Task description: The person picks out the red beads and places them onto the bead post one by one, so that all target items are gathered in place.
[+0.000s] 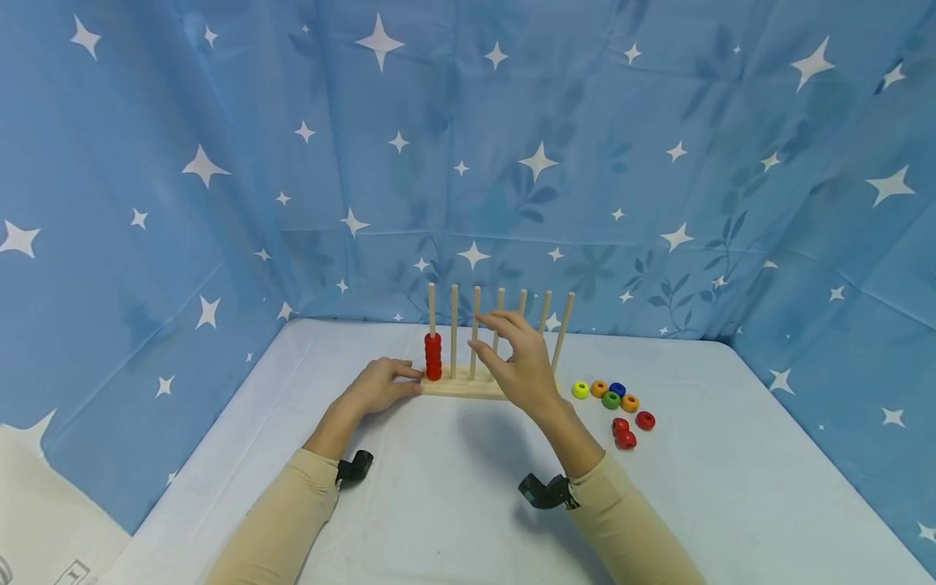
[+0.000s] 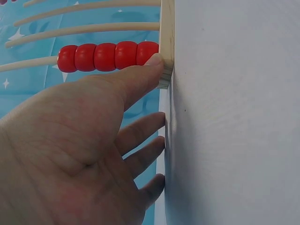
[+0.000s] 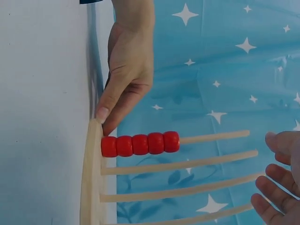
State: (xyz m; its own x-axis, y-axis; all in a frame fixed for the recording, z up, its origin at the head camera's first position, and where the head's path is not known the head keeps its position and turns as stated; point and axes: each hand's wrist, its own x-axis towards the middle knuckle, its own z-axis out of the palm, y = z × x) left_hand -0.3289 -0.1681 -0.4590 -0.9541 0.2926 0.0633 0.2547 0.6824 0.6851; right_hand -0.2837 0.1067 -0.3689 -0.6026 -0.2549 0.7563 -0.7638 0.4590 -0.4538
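Note:
A wooden peg rack (image 1: 461, 389) with several upright pegs stands toward the back of the table. Its leftmost peg carries a stack of several red beads (image 1: 433, 357), resting down against the base. My left hand (image 1: 380, 384) grips the left end of the base; in the left wrist view the thumb lies on its edge beside the lowest red bead (image 2: 147, 53). My right hand (image 1: 522, 366) is raised in front of the middle pegs, thumb and fingers apart, holding nothing. At the right of the right wrist view, its fingers (image 3: 276, 185) appear near the peg tips.
Right of the rack lie loose beads: a yellow one (image 1: 581, 390), a blue one (image 1: 617, 389), a green one (image 1: 611, 400), two orange ones and three red ones, one of them (image 1: 645, 420) apart. A star-patterned blue curtain (image 1: 468, 195) surrounds the white table (image 1: 439, 504).

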